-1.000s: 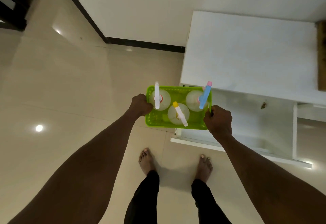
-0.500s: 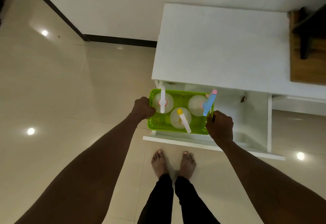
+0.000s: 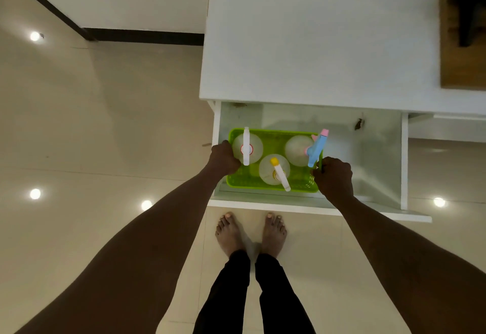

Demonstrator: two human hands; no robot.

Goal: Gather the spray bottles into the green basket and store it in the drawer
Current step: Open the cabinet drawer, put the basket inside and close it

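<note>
The green basket (image 3: 273,185) hangs between the two hands inside the open drawer (image 3: 378,165), at its left end, with its long axis running left to right, parallel to the drawer front. The left hand (image 3: 223,158) is closed over the basket's left short rim and the right hand (image 3: 332,178) is closed over the right short rim, so each grip sits at one end of that axis and neither is nearer than the other. Whether the basket already rests on the drawer floor or is just above it cannot be told from this view. What the coming move seems to turn on is straight down: the drawer bottom lies below the basket, the left drawer wall just beside the left knuckles, and open floor well to the right. The basket is bright, perforated plastic with thin walls. In it stand three translucent round spray bottles: one with a white trigger head (image 3: 246,147), one with a yellow-tipped white head (image 3: 279,174), and one with a blue and pink head (image 3: 317,149) tilted beyond the right rim. The white bench (image 3: 323,33) above the drawer is smooth and matte, and the tiled floor (image 3: 105,128) is glossy.
</note>
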